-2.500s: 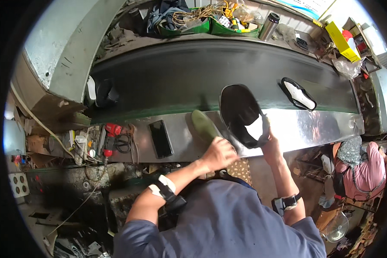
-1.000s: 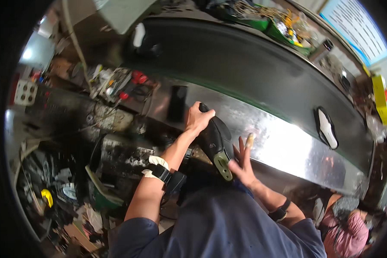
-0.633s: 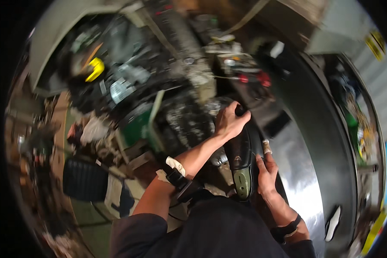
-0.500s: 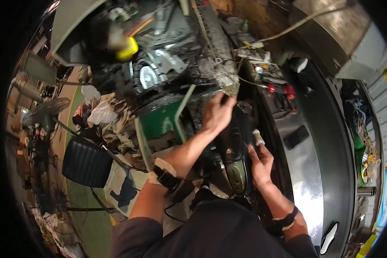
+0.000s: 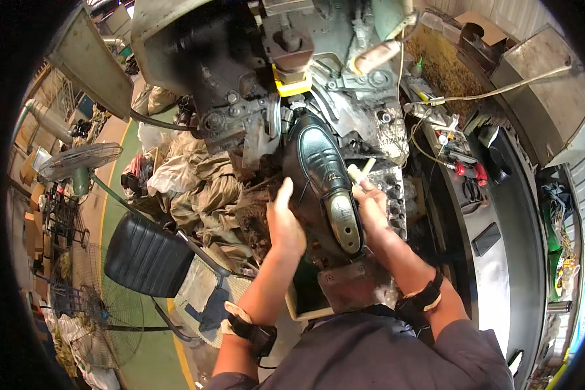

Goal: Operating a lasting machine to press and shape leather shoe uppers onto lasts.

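Note:
A black lace-up leather shoe sits in front of me, its toe pointing away into the machine. An olive-green shoe last shows in its heel opening. My left hand lies along the shoe's left side, fingers extended; I cannot tell how firmly it touches. By the shoe's right side, my right hand is closed around a pale stick-like piece, whose kind I cannot make out. Just beyond the toe is a yellow-edged machine part.
The metal machine fills the far side. On the right, a bench carries a phone and a red-handled tool. Crumpled cloth, a black chair and a fan stand at left.
My left hand has come back from the machine to the shoe's left side. The shoe has moved forward, its toe now at the machine. My right hand has moved forward with the pale piece.

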Tool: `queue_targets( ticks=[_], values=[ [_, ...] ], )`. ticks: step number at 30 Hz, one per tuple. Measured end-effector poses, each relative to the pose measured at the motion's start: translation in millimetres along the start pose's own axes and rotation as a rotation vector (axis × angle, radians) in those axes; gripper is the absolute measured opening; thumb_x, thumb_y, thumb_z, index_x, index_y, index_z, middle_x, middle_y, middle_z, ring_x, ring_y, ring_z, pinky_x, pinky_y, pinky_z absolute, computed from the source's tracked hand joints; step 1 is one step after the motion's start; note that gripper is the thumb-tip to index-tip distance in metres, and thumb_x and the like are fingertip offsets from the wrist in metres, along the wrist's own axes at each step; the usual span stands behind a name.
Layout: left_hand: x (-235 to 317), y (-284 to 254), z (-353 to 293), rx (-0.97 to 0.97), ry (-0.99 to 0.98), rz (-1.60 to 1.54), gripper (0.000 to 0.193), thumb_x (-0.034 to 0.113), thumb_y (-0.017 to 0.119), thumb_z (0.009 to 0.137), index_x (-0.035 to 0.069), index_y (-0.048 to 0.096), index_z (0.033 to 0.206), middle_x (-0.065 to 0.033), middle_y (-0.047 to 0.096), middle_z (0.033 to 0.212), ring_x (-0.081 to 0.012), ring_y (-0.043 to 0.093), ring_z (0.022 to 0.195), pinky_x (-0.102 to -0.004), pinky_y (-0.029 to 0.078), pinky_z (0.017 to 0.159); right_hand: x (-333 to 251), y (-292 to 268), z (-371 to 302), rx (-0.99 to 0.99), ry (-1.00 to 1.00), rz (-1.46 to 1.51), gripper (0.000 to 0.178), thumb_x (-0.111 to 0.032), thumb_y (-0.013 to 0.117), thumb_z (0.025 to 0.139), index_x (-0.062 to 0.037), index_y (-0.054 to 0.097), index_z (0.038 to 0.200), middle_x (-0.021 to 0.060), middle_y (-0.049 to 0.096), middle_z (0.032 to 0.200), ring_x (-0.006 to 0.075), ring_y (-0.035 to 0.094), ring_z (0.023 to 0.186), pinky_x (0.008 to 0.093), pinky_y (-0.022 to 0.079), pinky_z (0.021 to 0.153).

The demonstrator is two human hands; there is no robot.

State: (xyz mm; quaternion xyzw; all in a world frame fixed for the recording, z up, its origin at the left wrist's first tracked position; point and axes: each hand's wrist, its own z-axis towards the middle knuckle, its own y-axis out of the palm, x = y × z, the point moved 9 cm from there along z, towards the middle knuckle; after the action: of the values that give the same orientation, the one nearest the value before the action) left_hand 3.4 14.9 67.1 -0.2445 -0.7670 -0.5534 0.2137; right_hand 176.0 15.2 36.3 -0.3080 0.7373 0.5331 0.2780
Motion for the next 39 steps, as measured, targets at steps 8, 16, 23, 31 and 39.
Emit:
queue_targets(
  ticks=[8, 16, 23, 31, 39],
  values=[
    [-11.5, -22.1, 39.2, 0.188, -0.112, -0.014, 0.034, 0.024, 0.070, 0.097, 0.001, 0.066, 0.122, -0.0100, 0.070, 0.121, -0.0249, 0.065, 0.109, -0.0407, 0.050, 0.099, 9.9, 8.6, 53.5, 0.049, -0.098, -0.097, 0.059, -0.009, 0.072, 0.092, 0.0036, 0.050, 0.146, 0.0137, 0.061, 0.136, 0.0181, 0.062, 0.115, 0.0312, 0.051, 0.099],
    [-17.9, -28.2, 61.9, 0.214, -0.126, -0.073, 0.033, 0.024, 0.069, 0.098, 0.002, 0.065, 0.123, -0.0090, 0.070, 0.120, -0.0238, 0.066, 0.108, -0.0401, 0.051, 0.098, 3.9, 17.1, 63.7, 0.095, -0.081, -0.143, 0.064, -0.011, 0.075, 0.090, 0.0061, 0.049, 0.146, 0.0138, 0.055, 0.143, 0.0170, 0.061, 0.113, 0.0301, 0.051, 0.100],
    [-19.6, -15.8, 51.4, 0.301, -0.151, -0.122, 0.027, 0.024, 0.065, 0.100, 0.005, 0.067, 0.120, -0.0092, 0.072, 0.116, -0.0232, 0.067, 0.104, -0.0386, 0.052, 0.096, 6.5, 11.4, 68.8, 0.111, -0.078, -0.157, 0.062, -0.012, 0.076, 0.090, 0.0044, 0.052, 0.145, 0.0171, 0.038, 0.157, 0.0183, 0.059, 0.117, 0.0284, 0.048, 0.102],
    [-56.3, -42.0, 88.7, 0.168, -0.139, -0.310, 0.026, 0.021, 0.058, 0.103, 0.001, 0.066, 0.117, -0.0097, 0.070, 0.119, -0.0237, 0.066, 0.108, -0.0377, 0.050, 0.098, 21.5, -0.3, 91.1, 0.038, -0.177, -0.114, 0.067, -0.013, 0.076, 0.089, -0.0041, 0.049, 0.151, 0.0240, -0.014, 0.168, 0.0177, -0.002, 0.157, 0.0339, 0.026, 0.120],
    [-51.7, -60.8, 102.1, 0.241, 0.082, -0.040, 0.034, 0.028, 0.062, 0.104, -0.003, 0.066, 0.118, -0.0092, 0.071, 0.113, -0.0209, 0.066, 0.098, -0.0364, 0.053, 0.088, 24.1, -19.4, 108.2, 0.150, -0.273, -0.292, 0.083, -0.022, 0.080, 0.085, -0.0049, 0.041, 0.156, 0.0211, -0.021, 0.167, 0.0257, -0.006, 0.157, 0.0370, 0.021, 0.122]
  ],
)
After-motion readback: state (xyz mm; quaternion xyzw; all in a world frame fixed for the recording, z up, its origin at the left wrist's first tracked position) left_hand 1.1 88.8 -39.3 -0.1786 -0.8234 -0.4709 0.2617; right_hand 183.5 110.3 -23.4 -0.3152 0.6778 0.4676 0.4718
